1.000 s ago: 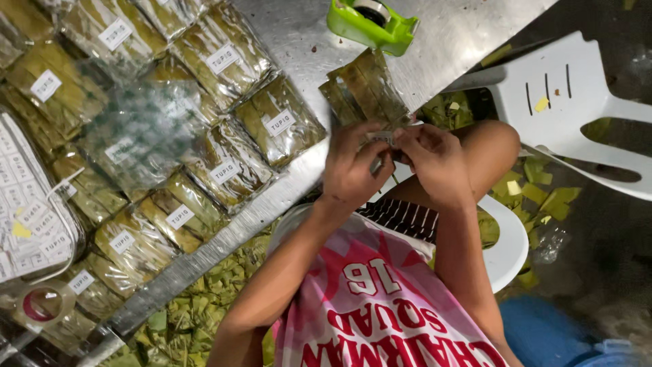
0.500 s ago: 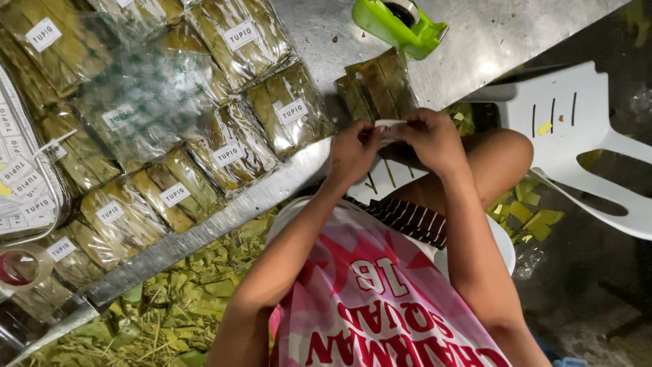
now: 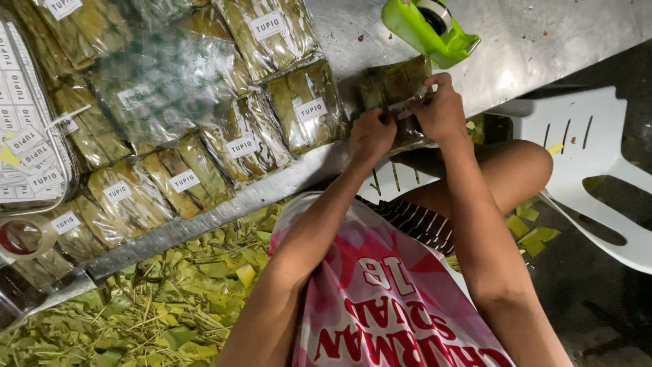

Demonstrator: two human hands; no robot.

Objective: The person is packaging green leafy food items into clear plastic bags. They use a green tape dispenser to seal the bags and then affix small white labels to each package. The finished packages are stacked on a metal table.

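Leaf-wrapped packet (image 3: 397, 92), glossy clear plastic | left hand (image 3: 372, 132), right hand (image 3: 441, 112): each grip pinching it | metal table (image 3: 543, 41)

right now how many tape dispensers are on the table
1. A green tape dispenser stands on the metal table at the top edge, just above the clear packet that both hands hold, left hand and right hand. Others may lie out of view.
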